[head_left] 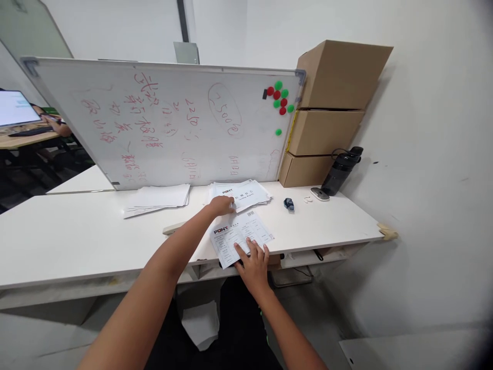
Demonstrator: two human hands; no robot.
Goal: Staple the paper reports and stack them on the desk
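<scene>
"On the tabletop (96, 236), what is in hand?"

"Sorting through papers, I'd judge. A printed sheet (231, 237) lies at the near edge with a corner jutting over it. The report stack (248, 194) is just behind."

"And the two grips?"

"The left hand (222, 205) reaches to the near left side of the stack, fingers curled; I can't tell whether they pinch anything. The right hand (254, 264) has its fingers spread over the near part of the sheet. Whether the thumb clamps it from beneath, I can't tell either."

"What would the next move call for?"

"To my mind, a steady right hand on the sheet, and a left that parts one paper from the stack without dragging the others. The pages look loose enough to slide."

"Any containers?"

"Three cardboard boxes (323, 133) stand piled at the right, contents hidden. A dark bottle (339, 174) leans beside them; I can't make out what's inside. The open shelf (77, 289) below holds a brown item (274, 262) and a small dark one (318, 254), both partly hidden."
</scene>
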